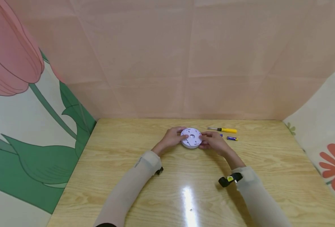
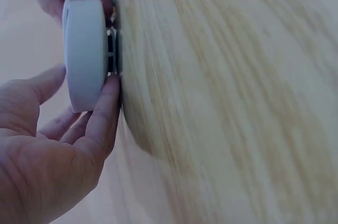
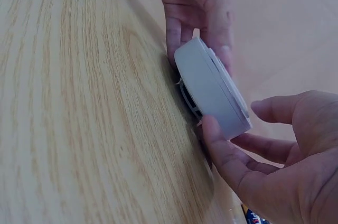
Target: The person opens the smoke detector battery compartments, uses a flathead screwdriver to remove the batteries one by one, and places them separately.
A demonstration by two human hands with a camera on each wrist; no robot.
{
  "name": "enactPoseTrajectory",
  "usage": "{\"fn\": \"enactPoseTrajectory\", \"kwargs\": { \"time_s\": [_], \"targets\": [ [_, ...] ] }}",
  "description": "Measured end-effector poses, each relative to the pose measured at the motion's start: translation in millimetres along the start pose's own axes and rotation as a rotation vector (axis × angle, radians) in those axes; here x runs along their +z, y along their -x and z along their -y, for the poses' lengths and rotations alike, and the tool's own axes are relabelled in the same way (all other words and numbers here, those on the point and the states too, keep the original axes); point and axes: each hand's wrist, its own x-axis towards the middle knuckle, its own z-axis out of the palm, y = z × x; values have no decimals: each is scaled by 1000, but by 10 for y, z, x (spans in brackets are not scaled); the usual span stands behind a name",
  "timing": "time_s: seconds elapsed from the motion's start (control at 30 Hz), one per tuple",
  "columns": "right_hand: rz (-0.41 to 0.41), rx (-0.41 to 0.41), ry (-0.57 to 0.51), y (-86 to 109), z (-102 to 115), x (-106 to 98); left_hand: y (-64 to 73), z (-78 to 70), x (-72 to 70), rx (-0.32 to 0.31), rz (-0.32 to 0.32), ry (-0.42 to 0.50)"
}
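Note:
A white round smoke detector (image 1: 191, 143) is held between both hands, its flat slotted back plate facing up in the head view. My left hand (image 1: 171, 137) grips its left side, thumb on the top face and fingers around the rim and underneath. On the opposite side my right hand (image 1: 217, 143) holds the edge, thumb at the top rim and fingers below. In the left wrist view, the smoke detector (image 2: 85, 55) shows its smooth side wall, with a dark vented part underneath close to the tabletop. The right wrist view shows the smoke detector (image 3: 211, 89) tilted.
Behind the right hand lies a screwdriver (image 1: 227, 130) with a yellow handle. A blue battery (image 1: 232, 138) lies just in front of it, and another blue battery (image 1: 221, 135) is partly hidden by the right hand. The wooden table (image 1: 122, 142) meets a pink cloth backdrop (image 1: 184, 94).

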Motion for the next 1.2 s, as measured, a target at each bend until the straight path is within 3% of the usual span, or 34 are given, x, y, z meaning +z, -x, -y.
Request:
{"fn": "enactPoseTrajectory", "kwargs": {
  "time_s": [0.5, 1.2],
  "targets": [
    [22, -8, -96, 27, -17, 36, 11, -28, 24, -84, -46, 63],
    [60, -45, -168, 52, -121, -19, 44, 22, 18, -91, -26, 99]
  ]
}}
